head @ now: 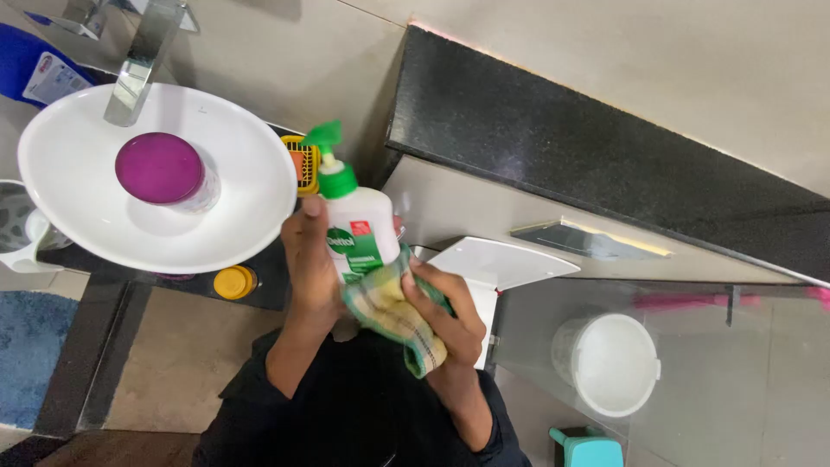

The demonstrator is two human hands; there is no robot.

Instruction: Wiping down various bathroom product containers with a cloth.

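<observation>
My left hand (309, 259) grips a white pump bottle (359, 227) with a green pump top and a green label, held upright in front of me. My right hand (450, 316) presses a yellow and green checked cloth (393, 316) against the lower part of the bottle. Both hands are just right of a round white basin (251, 203). Inside the basin stands a clear container with a purple lid (162, 169), under a chrome tap (134, 69).
A yellow round lid (234, 282) lies on the dark counter by the basin. An orange and yellow holder (303, 163) stands behind the bottle. A white bucket (607, 363) and a teal stool (586, 448) sit on the floor at right. A blue mat (30, 355) lies at left.
</observation>
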